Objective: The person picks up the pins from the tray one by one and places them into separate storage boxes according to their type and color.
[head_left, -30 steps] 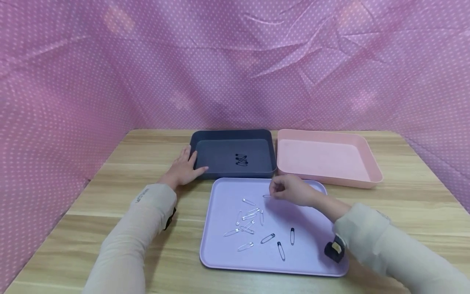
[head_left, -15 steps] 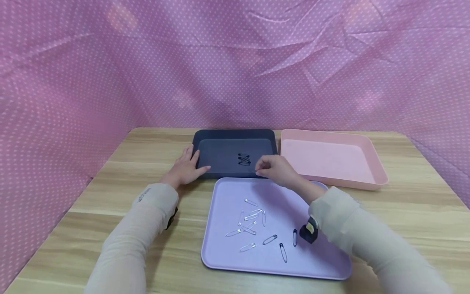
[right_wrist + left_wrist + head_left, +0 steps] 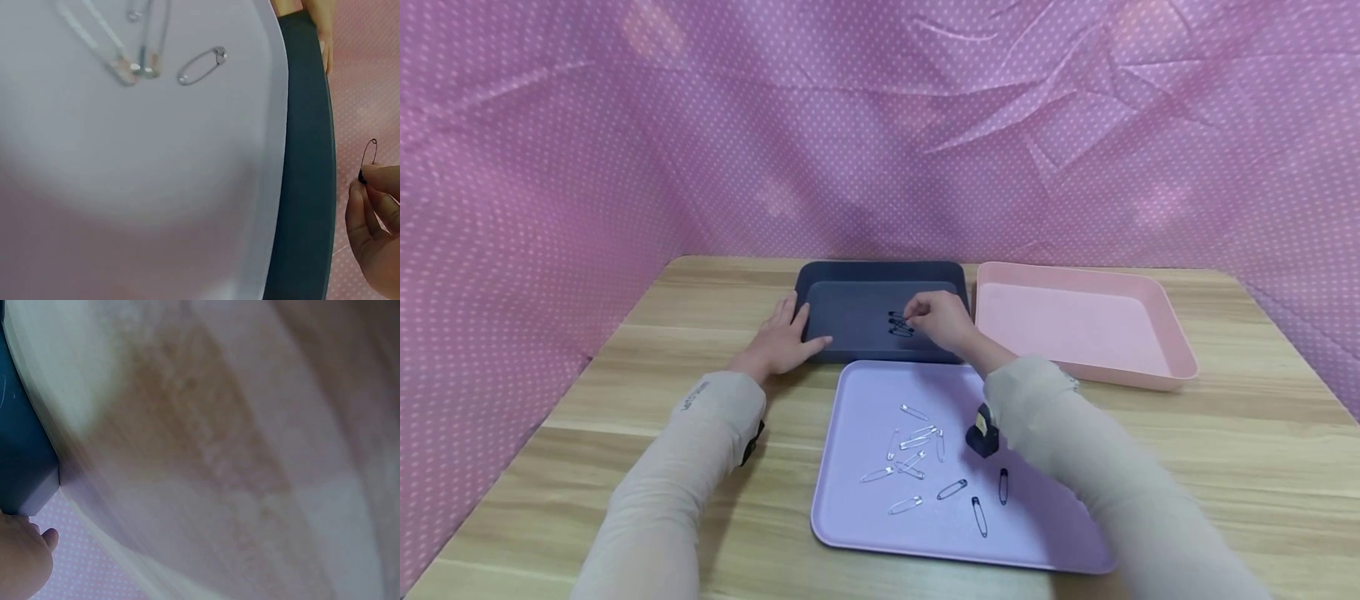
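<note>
Between thumb and fingertips, my right hand (image 3: 942, 320) pinches a safety pin (image 3: 370, 156) with a black head, plain in the right wrist view. That hand is over the right part of the dark blue tray (image 3: 850, 321). Just left of its fingertips, several black safety pins (image 3: 899, 325) lie in a small cluster on the tray floor. My left hand (image 3: 781, 343) rests against the tray's left front corner with its fingers spread. On the lilac tray (image 3: 865, 533) in front lie several silver safety pins (image 3: 916, 443) and three black-headed safety pins (image 3: 979, 517).
A pink tray (image 3: 1075, 329) stands to the right of the dark blue one. All three trays sit on a wooden table (image 3: 625, 400). A pink dotted cloth (image 3: 850, 133) hangs behind and at both sides.
My right hand has lifted a safety pin from the lilac tray's far part and carried it forward and left over the dark blue tray. My left hand has stayed at the tray's corner.
</note>
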Demonstrator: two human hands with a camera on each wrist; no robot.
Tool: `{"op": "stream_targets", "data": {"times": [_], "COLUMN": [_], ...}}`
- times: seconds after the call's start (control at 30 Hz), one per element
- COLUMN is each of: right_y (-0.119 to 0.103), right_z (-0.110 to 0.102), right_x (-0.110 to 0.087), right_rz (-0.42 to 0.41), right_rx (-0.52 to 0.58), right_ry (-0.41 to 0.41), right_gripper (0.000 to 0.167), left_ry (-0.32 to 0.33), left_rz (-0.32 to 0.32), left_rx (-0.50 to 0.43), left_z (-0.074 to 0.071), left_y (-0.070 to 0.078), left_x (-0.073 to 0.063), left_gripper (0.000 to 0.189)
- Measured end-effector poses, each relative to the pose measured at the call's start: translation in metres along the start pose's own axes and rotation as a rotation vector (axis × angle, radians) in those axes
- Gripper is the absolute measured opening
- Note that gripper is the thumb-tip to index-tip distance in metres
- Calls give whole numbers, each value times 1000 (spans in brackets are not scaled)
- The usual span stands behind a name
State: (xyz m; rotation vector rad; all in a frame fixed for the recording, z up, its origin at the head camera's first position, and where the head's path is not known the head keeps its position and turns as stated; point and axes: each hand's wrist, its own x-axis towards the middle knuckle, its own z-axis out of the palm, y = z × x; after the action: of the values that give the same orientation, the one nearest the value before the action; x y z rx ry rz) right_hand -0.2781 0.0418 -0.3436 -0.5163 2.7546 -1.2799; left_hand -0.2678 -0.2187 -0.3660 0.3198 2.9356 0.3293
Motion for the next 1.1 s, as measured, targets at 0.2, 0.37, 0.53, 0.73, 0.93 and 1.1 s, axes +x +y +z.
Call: {"op": "stream_targets", "data": {"times": [0.2,0.37,0.53,0.73,0.93,1.1], "right_y": [6,8,7,6,7,5], "right_z": [15,26,33,38,43,46], "right_x": [16,25,31,38,44,46], "right_rz": [24,25,-7,15,59,97], "right_rx": [7,6,-71,-147,-155,-138], "right_ry": [5,15,22,8,-12,-14], "right_gripper": [9,9,12,14,17,19], "left_ry": [6,2,-7,-8,-10,-20], "left_rz": [0,0,-6,-10,-8,-10], "left_rx": [3,6,10,9,5,4], "left_z": [0,1,1,-1,-2,-1], "left_y": [-2,-3,-4,-2,-2,-2], "left_x": [0,0,0,1,1,2], "left_gripper": [80,81,81,81,80,82]}}
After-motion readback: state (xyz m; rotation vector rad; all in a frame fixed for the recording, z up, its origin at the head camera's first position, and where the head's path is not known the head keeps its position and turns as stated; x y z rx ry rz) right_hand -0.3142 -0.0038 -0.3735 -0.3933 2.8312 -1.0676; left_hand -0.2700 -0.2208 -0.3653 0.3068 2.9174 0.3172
